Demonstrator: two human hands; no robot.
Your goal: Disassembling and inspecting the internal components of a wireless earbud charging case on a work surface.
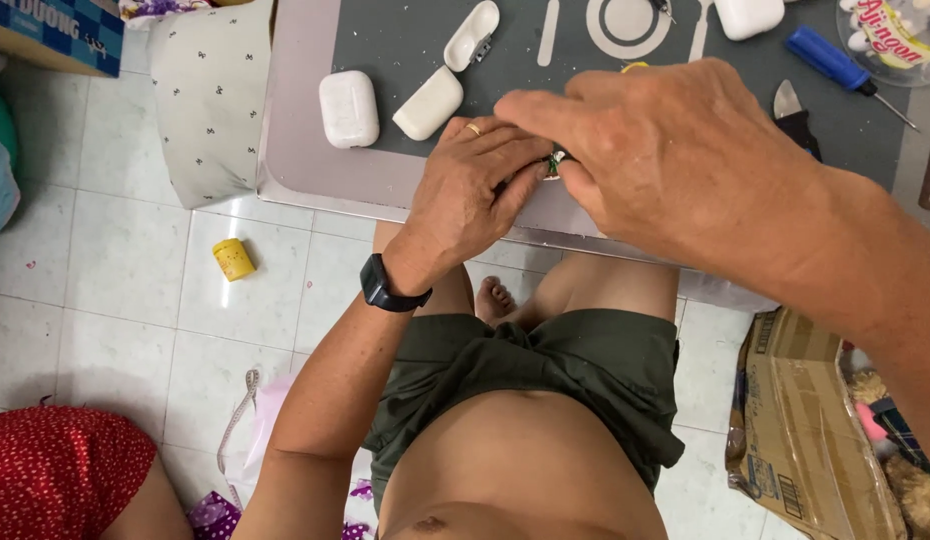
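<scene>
White floor tiles all around, and a low table (315,190) with a dark grey work mat (405,40) sits over the person's knees, so everything happens right at the table's near edge.

Both hands meet there over a tiny greenish part (555,162), probably a small electronic bit, though it's too small to say for sure. The left hand (475,195), gold ring and black smartwatch (385,288) on that arm, has its fingers curled in and pressed against the part, looks like it's steadying it against the table edge. The right hand (665,160) comes over from above with thumb and forefinger pinched nearly closed on the same part. Its back blocks most of the view, so the exact grip is hard to tell.

Further back on the mat from the part: a closed white earbud case (348,108), two loose white case halves (428,103) (472,34), another white case (750,16) and a blue-handled screwdriver (835,62). A yellow cap-like thing (233,259) lies on the floor left of the table, a cardboard box (805,420) sits to the right, and someone in red dotted fabric (65,465) is at the lower left.
</scene>
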